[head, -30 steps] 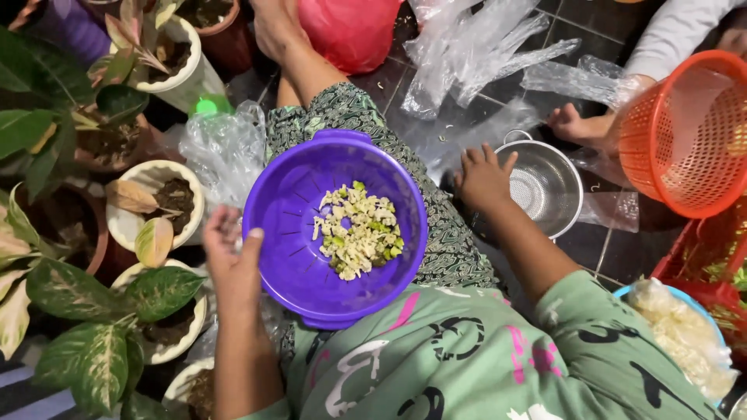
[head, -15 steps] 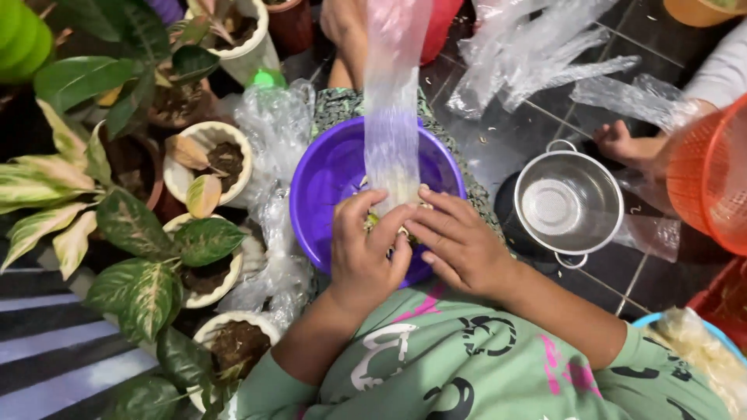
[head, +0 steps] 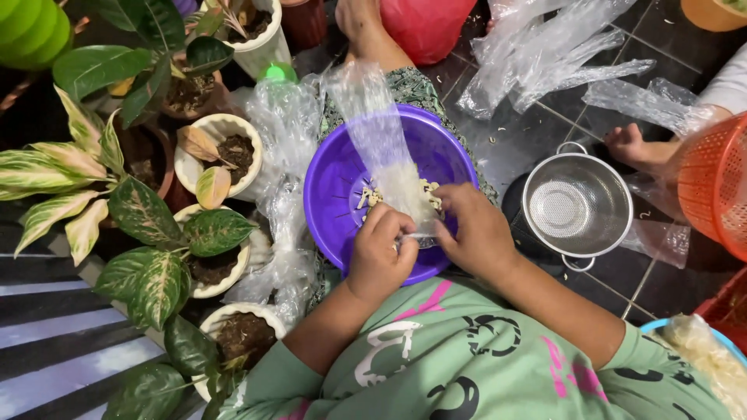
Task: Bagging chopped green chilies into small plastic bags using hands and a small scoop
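Both forearms come in from below in green sleeves and meet over the near rim of a purple colander [head: 334, 194] that rests on the person's lap. The left hand [head: 381, 257] is curled, fingertips pinching the near end of a long clear plastic bag [head: 381, 140]; the right hand [head: 478, 233] is bent over beside it, fingers closed on the same end. The bag stretches away from the hands across the colander, with pale chopped pieces [head: 405, 190] showing under it in the bowl. More empty clear bags [head: 545, 54] lie crumpled on the dark tiles beyond. A steel strainer [head: 577, 206] sits just right of the colander, an orange basket [head: 720, 183] at the right edge, and potted plants [head: 148, 225] crowd the left.
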